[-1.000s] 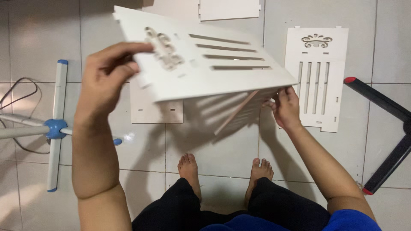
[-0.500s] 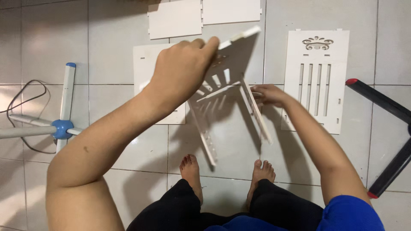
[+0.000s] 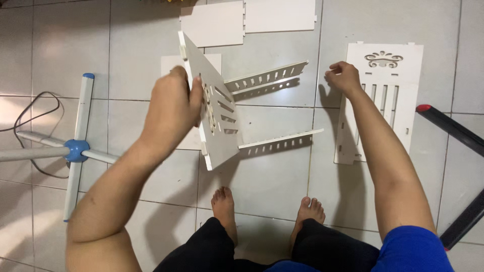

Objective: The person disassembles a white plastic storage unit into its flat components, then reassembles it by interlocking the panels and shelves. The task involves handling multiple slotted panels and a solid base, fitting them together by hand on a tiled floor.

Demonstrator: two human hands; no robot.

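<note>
Above the tiled floor (image 3: 282, 181), left hand (image 3: 171, 108) grips slotted white panel (image 3: 217, 116); right hand (image 3: 344, 76) touches ornate panel (image 3: 398, 100), grip loosely curled

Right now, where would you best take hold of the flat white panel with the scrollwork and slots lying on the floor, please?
Probably by its left long edge, coming from above on the left. The slotted panel lies flat on the tiles, so only its rim offers a grip. The right hand is already at its upper left corner, while the left hand holds the partly assembled piece.
</note>
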